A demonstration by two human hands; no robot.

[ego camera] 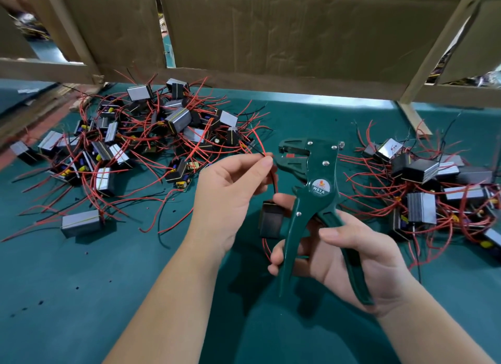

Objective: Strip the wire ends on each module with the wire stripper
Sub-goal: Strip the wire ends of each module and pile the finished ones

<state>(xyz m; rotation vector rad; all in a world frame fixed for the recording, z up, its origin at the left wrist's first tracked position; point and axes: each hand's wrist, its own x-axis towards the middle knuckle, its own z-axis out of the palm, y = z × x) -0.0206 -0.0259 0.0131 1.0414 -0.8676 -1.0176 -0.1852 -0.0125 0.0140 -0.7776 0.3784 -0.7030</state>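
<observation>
Two fingertips (pixel 267 161) of the left hand (pixel 230 193), thumb and forefinger, pinch a pair of thin wire leads (pixel 273 180), one red and one black, with the other fingers loosely curled beneath. The pinched ends lie just beside the mouth of the green wire stripper (pixel 317 185). Whether they sit between its jaws cannot be told, as the fingertips crowd that spot. From the pinch the leads drop to a small black module (pixel 271 222), which hangs in the air between the two hands, near the tool's front handle. The right hand (pixel 352 252) grips the stripper by its two long handles, fingers (pixel 276 258) curled round the front handle and thumb laid over the rear one, and the handles stand spread apart. The tool is held upright near the middle of the frame, head uppermost and pointing left, its round label reading W01A. Further out, on the teal table cover (pixel 81 296), a large heap of modules (pixel 151 128) with tangled red and black wires fills the upper left and centre, and a smaller heap (pixel 433 179) lies at the right edge. One grey-wrapped module (pixel 81 222) lies by itself at the large heap's lower edge. Behind both heaps, across the top of the frame, stands a cardboard wall (pixel 271 33) braced by pale wooden battens (pixel 428 65).
</observation>
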